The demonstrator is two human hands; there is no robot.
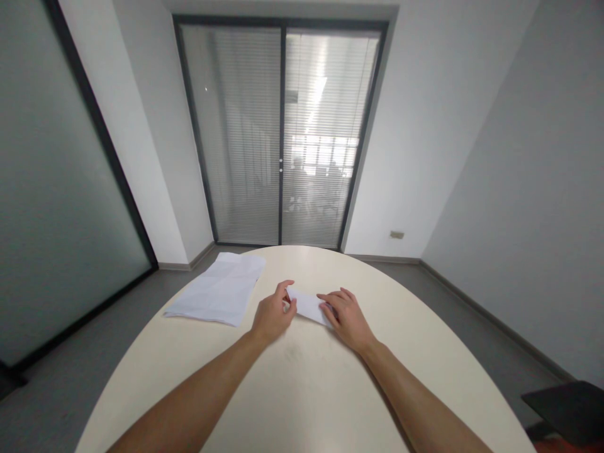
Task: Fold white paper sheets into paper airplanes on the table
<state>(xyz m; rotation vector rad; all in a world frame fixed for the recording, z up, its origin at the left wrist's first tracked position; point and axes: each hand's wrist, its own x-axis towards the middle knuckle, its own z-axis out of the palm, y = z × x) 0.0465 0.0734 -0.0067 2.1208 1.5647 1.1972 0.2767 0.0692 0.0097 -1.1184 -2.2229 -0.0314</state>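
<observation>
A small white strip of paper (pixel 307 306), which looks folded, is between my two hands over the round table (pixel 302 402). My left hand (pixel 275 314) has its thumb and fingers curled in at the paper's left end and grips it there. At the right end, my right hand (pixel 348 319) lies over the paper, with fingers and thumb holding it; its palm hides that end. To the left of my left hand is a larger stack of white paper sheets (pixel 219 289), lying near the table's left edge.
The table's curved rim runs round in front and on both sides. Beyond it stand glass doors with blinds (pixel 280 138) and a white wall with a socket (pixel 397 234). A dark chair part (pixel 569 409) sits at the lower right, beside the table.
</observation>
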